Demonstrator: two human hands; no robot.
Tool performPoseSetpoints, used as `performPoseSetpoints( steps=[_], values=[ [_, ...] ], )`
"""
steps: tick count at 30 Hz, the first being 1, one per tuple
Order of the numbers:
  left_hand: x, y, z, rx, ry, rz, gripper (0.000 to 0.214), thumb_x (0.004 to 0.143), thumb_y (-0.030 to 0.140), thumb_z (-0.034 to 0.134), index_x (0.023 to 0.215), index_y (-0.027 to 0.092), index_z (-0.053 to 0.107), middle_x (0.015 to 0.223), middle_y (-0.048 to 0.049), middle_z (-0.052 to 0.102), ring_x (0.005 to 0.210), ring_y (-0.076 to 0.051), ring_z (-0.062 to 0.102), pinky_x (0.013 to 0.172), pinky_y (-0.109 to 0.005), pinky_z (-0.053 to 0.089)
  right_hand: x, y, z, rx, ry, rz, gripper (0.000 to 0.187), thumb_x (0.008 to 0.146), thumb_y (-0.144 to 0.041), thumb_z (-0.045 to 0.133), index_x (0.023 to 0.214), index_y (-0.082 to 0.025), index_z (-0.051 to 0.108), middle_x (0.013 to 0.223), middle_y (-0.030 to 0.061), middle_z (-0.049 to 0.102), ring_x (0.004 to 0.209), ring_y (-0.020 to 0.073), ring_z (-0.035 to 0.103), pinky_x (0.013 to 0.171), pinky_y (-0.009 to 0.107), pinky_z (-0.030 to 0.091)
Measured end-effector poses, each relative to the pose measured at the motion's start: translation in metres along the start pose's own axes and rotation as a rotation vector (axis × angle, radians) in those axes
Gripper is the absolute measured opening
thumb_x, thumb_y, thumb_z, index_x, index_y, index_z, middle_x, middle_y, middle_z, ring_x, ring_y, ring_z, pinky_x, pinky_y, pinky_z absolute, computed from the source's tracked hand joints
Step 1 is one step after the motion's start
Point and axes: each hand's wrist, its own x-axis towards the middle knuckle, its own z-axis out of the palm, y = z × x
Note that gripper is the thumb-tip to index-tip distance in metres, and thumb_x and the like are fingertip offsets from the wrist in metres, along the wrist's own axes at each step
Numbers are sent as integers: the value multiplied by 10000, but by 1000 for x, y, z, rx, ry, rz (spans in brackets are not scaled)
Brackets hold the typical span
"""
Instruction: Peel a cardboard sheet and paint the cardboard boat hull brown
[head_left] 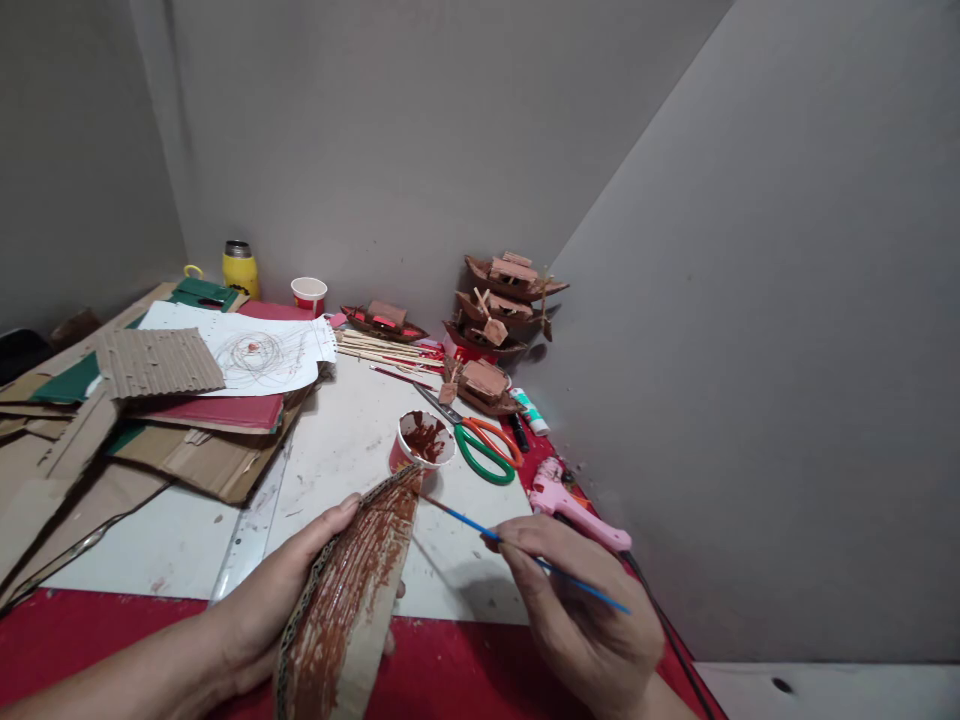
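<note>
My left hand [300,560] grips a curved piece of corrugated cardboard [352,590], shaped like a boat hull and tilted with its pointed tip away from me. Brown paint covers much of its face, while a strip along the right side is bare. Between the thumb and fingers of my right hand [577,600] is a thin blue paintbrush [472,525], its bristles at the hull's right edge near the tip. Just beyond the tip stands a paper cup [426,445] smeared inside with brown paint.
Scissors [487,450] and a pink glue gun [574,505] lie to the right. Several brown model boats [510,280] are at the back, near wooden sticks [390,348]. Stacked cardboard [202,455] and paper [277,350] fill the left, with a yellow bottle [239,272] behind. Grey walls enclose the table.
</note>
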Motion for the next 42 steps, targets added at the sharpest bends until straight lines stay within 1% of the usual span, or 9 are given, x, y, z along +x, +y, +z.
performPoseSetpoints(
  steps=[8, 14, 16, 21, 23, 28, 34, 40, 42],
  values=[
    [4, 1, -4, -39, 24, -90, 602, 828, 587, 503, 921, 25, 698, 752, -184, 738, 600, -267, 704, 579, -327, 549, -4, 2, 1, 65, 89, 37, 299, 782, -9, 632, 983, -224, 684, 811, 36, 732, 737, 195, 701, 665, 321, 585],
    [6, 1, -10, -78, -101, -133, 633, 839, 614, 469, 858, 25, 701, 696, -153, 723, 578, -236, 690, 563, -292, 539, -4, -8, 11, 365, -70, 76, 433, 791, 35, 582, 1109, -252, 647, 859, 35, 733, 791, 192, 710, 657, 318, 603],
    [6, 1, -11, -70, -130, -155, 651, 839, 629, 451, 835, 27, 700, 695, -157, 722, 576, -234, 690, 553, -286, 537, -5, -5, 12, 355, -72, 80, 407, 796, 24, 584, 1091, -246, 658, 860, 38, 735, 785, 192, 715, 661, 312, 602],
    [6, -1, -15, -68, -132, -148, 665, 819, 643, 465, 872, 24, 701, 729, -160, 724, 617, -261, 701, 600, -326, 551, -10, 7, 9, 231, 67, 179, 313, 810, -4, 603, 1030, -213, 674, 892, 60, 728, 767, 190, 710, 679, 314, 598],
    [8, -2, -18, -74, -128, -147, 669, 804, 652, 476, 885, 27, 700, 729, -157, 723, 619, -269, 701, 601, -335, 551, -10, 6, 10, 268, 52, 171, 332, 811, 4, 595, 1046, -220, 664, 891, 57, 722, 770, 190, 707, 673, 319, 597],
    [9, -1, -16, -73, -132, -164, 689, 820, 656, 438, 838, 19, 701, 695, -169, 720, 594, -260, 698, 572, -312, 544, -7, -1, 12, 355, -114, 38, 446, 793, 44, 576, 1127, -247, 629, 869, 49, 726, 813, 203, 703, 697, 336, 591],
    [7, 3, -12, -88, -83, -156, 687, 830, 643, 425, 887, 17, 702, 728, -167, 726, 597, -273, 701, 579, -333, 550, -13, 13, 7, 181, 67, 167, 393, 796, 38, 598, 1073, -234, 656, 923, 45, 719, 786, 173, 700, 724, 309, 587],
    [7, 0, -14, -80, -141, -141, 663, 835, 632, 438, 882, 24, 697, 728, -170, 723, 608, -258, 697, 571, -306, 540, -11, 0, 11, 318, -69, 30, 459, 785, 48, 586, 1136, -244, 627, 892, 49, 725, 845, 210, 702, 715, 346, 593],
    [7, -1, -16, -82, -158, -148, 662, 831, 634, 445, 882, 25, 698, 747, -171, 724, 622, -257, 699, 583, -306, 542, -11, 1, 11, 272, -35, 36, 443, 785, 42, 592, 1122, -242, 638, 897, 53, 728, 837, 210, 704, 713, 342, 592]
  ],
)
